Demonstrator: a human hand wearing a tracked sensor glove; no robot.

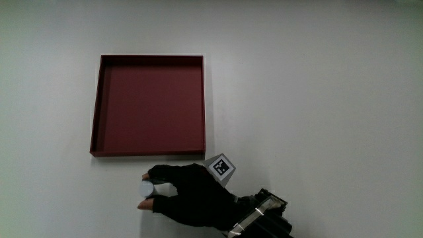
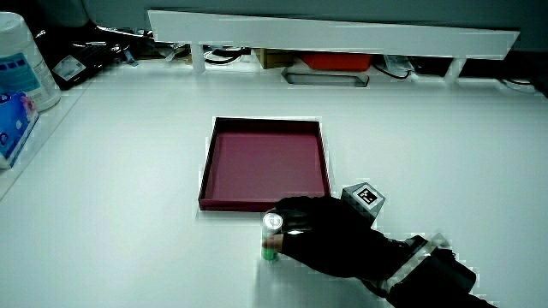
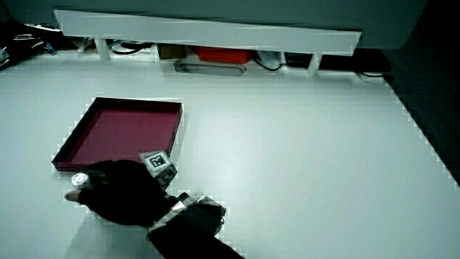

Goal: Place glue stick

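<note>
Glue stick [image 2: 271,236] held upright on the table [image 1: 317,99], pinched by the fingers of the hand [image 1: 188,195], just beside the red tray [image 1: 149,106] and nearer to the person, tray seen bare.

White table [image 1: 317,79], low white partition [image 2: 342,34] w/ clutter under it, dark wall above.

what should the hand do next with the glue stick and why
Probably carry it forward over the tray's near wall. The hand has its grip closed on the glue stick, held upright on the table just outside the red tray, nearer to the person, and nothing lies in the tray.
</note>
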